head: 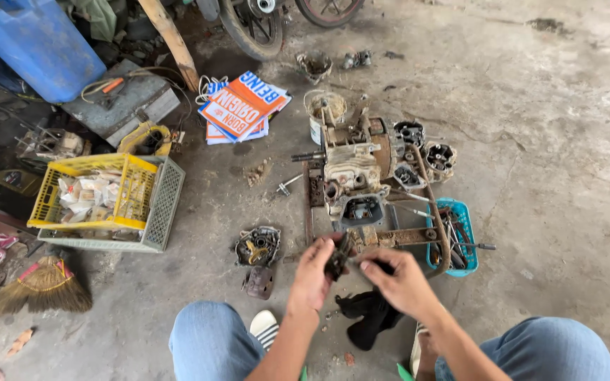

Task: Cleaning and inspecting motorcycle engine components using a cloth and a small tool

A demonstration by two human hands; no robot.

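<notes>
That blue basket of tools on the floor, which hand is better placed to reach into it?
Probably the right hand: the blue basket lies on its side, while the left hand grips the dark metal part.

The small part (338,257) pinched between the left hand (313,274) and right hand (398,281) looks like dark, greasy metal — too blurred to be sure. Engine block (353,166): dull cast metal, rust-stained. Yellow crate (93,192) — matt plastic mesh. Floor (552,127): rough, cracked concrete. Black rag (370,314): soft cloth.
</notes>
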